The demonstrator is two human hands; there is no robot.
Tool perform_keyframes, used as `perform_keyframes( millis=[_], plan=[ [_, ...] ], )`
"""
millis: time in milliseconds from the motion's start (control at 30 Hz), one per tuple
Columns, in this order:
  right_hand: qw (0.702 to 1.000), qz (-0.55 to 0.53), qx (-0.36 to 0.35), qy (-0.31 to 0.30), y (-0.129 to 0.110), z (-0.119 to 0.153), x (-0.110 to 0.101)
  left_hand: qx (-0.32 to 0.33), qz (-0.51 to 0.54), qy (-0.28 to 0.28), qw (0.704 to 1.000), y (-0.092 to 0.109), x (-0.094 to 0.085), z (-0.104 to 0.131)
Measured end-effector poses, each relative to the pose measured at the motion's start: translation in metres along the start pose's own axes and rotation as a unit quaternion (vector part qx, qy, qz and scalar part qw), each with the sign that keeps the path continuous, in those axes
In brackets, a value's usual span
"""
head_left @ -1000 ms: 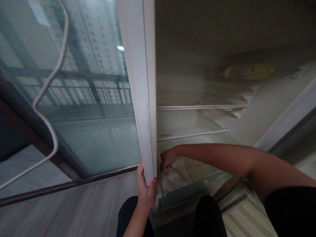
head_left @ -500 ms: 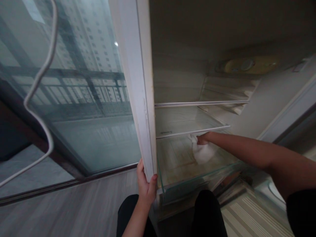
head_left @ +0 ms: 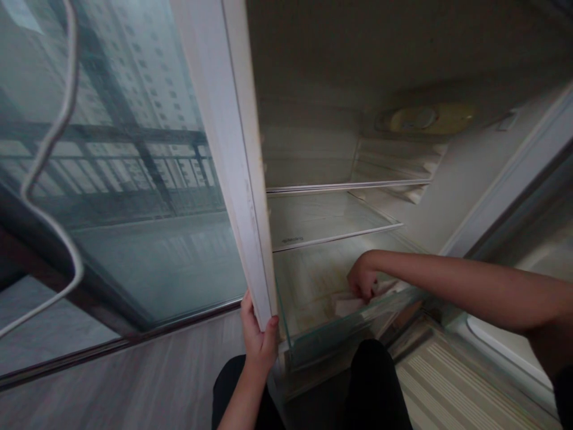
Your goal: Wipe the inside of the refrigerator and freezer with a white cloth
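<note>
The left hand (head_left: 259, 337) was found wrapped around the lower end of a white upright panel (head_left: 230, 149), fingers curled along one side and thumb against the other. Its hold was unchanged from the two preceding views.

The right hand (head_left: 363, 278) was inside a clear-walled bin (head_left: 320, 348) at the bottom of the refrigerator compartment. Its fingers were bunched downward on a white cloth (head_left: 347, 306); the exact pinch could not be determined, as the knuckles hid part of it. The cloth lay crumpled beneath and on both sides of the hand, just behind the bin's front wall.

Change noted: a second earlier the cloth was at the bin's left end; half a second earlier it was towards the back, right of centre. It had since come forward to the front edge. In this inspector's judgement, the shift brought the cloth to bear on a different part of the bin floor, consistent with a wiping stroke. Faint brownish marks (head_left: 310, 295) remained visible left of the hand, outside the cloth's coverage.

Above the bin, the lower shelf (head_left: 331, 224) and upper shelf (head_left: 349, 186) were in place, apart from both hands.
</note>
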State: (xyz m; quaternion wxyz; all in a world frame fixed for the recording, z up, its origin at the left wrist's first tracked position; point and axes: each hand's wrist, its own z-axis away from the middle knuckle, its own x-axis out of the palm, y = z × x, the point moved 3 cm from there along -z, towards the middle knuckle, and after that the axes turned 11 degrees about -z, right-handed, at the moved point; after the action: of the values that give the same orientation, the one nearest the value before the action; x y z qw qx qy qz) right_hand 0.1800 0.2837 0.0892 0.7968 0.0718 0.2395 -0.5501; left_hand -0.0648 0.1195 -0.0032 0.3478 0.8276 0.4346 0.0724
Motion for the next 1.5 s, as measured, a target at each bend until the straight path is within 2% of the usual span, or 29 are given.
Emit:
perform_keyframes(
  millis=[33, 100, 167, 233, 267, 333, 433, 567, 633, 800, 933, 1067, 1200, 1367, 1500],
  plan=[
    [0.998, 0.032, -0.052, -0.012, -0.017, 0.008, 0.001, -0.003, 0.001, -0.002, 1.000, -0.001, 0.000, 0.000],
    [0.987, 0.083, -0.139, 0.009, -0.048, 0.031, -0.001, -0.006, 0.001, -0.006, 1.000, -0.002, 0.000, 0.001],
    [0.966, 0.119, -0.204, 0.105, -0.070, 0.062, -0.004, -0.012, -0.002, -0.008, 1.000, -0.004, -0.001, 0.002],
    [0.921, 0.122, -0.282, 0.239, -0.084, 0.097, 0.000, -0.014, -0.002, -0.006, 1.000, -0.005, -0.001, 0.003],
    [0.898, 0.107, -0.323, 0.281, -0.087, 0.111, 0.006, -0.010, 0.001, -0.004, 1.000, -0.004, -0.001, 0.003],
    [0.855, 0.049, -0.402, 0.324, -0.086, 0.129, 0.026, 0.001, 0.006, 0.000, 1.000, -0.004, -0.001, 0.003],
    [0.797, -0.060, -0.473, 0.371, -0.074, 0.125, 0.061, 0.001, 0.004, -0.001, 1.000, -0.005, -0.001, 0.003],
    [0.732, -0.132, -0.441, 0.502, -0.059, 0.099, 0.088, -0.024, -0.004, 0.001, 1.000, -0.013, -0.001, 0.007],
    [0.717, -0.124, -0.422, 0.540, -0.060, 0.093, 0.092, -0.037, -0.004, 0.011, 0.999, -0.016, -0.001, 0.008],
    [0.742, -0.082, -0.380, 0.546, -0.066, 0.092, 0.091, -0.050, -0.015, 0.028, 0.998, -0.017, -0.002, 0.008],
    [0.740, -0.089, -0.376, 0.551, -0.066, 0.093, 0.092, -0.056, -0.017, 0.023, 0.998, -0.016, -0.003, 0.009],
    [0.713, -0.150, -0.449, 0.518, -0.062, 0.097, 0.091, -0.067, -0.022, 0.019, 0.997, -0.017, -0.003, 0.010],
    [0.683, -0.207, -0.531, 0.456, -0.054, 0.100, 0.089, -0.038, -0.036, 0.032, 0.998, -0.014, -0.004, 0.009],
    [0.685, -0.204, -0.547, 0.434, -0.049, 0.099, 0.088, -0.032, -0.046, 0.033, 0.998, -0.013, -0.006, 0.009],
    [0.691, -0.206, -0.552, 0.420, -0.048, 0.099, 0.088, -0.056, -0.043, 0.030, 0.997, -0.015, -0.008, 0.011]
  ],
)
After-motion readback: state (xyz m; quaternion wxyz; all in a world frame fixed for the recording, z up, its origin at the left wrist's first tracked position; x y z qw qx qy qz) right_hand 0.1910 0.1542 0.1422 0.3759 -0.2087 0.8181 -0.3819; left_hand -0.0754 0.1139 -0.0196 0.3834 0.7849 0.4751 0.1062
